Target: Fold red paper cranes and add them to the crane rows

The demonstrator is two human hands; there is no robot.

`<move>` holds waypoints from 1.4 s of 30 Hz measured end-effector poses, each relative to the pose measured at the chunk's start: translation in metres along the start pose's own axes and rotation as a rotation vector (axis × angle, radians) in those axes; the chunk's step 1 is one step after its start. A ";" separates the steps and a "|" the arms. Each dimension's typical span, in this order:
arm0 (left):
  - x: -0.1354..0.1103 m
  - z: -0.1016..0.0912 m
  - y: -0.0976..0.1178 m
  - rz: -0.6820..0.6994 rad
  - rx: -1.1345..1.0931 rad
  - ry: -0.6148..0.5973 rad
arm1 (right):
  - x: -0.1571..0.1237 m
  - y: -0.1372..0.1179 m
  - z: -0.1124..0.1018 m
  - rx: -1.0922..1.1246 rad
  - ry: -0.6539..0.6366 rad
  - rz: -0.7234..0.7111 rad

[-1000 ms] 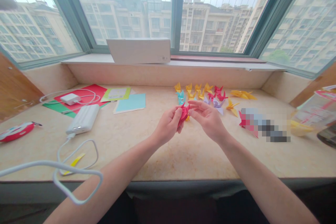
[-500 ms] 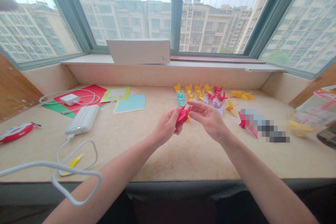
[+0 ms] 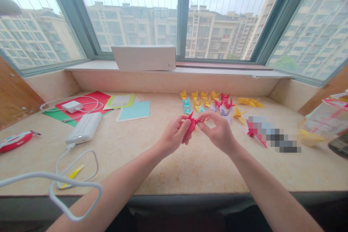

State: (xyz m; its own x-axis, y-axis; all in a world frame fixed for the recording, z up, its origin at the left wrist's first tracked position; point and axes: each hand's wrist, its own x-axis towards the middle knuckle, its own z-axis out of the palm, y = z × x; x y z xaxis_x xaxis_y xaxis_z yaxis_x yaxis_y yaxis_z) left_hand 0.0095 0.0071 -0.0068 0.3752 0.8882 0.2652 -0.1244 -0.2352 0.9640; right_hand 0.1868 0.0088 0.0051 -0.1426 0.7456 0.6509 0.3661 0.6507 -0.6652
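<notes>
My left hand (image 3: 175, 132) is closed on a red origami crane (image 3: 191, 126), held in the air above the counter, its thumb across the folded body. My right hand (image 3: 216, 127) pinches a pointed tip on the crane's right side between thumb and fingers. Just behind my hands stand several small folded cranes: yellow ones (image 3: 195, 96), blue ones (image 3: 187, 106), red ones (image 3: 226, 100) and purple ones (image 3: 225, 113). The fingers hide part of the red crane and some of the pieces behind it.
Coloured paper sheets (image 3: 134, 111) lie at the left, near a white charger (image 3: 72, 106) and a power bank (image 3: 85, 127). A white cable (image 3: 76, 215) loops by my left forearm. Further right are a yellow folded piece (image 3: 250, 102), a red one (image 3: 251, 130) and a clear plastic container (image 3: 330, 116).
My right hand's fingers, stretched out beside the crane before, have closed into a pinch on its tip. The left hand keeps its hold. The whole view has shifted slightly.
</notes>
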 end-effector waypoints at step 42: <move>0.001 0.003 -0.005 0.131 0.031 0.060 | 0.001 0.001 0.006 0.297 -0.055 0.330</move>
State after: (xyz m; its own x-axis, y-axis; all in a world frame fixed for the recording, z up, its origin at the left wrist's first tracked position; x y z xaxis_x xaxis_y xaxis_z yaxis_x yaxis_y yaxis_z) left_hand 0.0127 0.0079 -0.0113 0.3022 0.8706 0.3883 -0.1397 -0.3625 0.9215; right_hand 0.1812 0.0107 0.0030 -0.1140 0.9216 0.3710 0.1209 0.3835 -0.9156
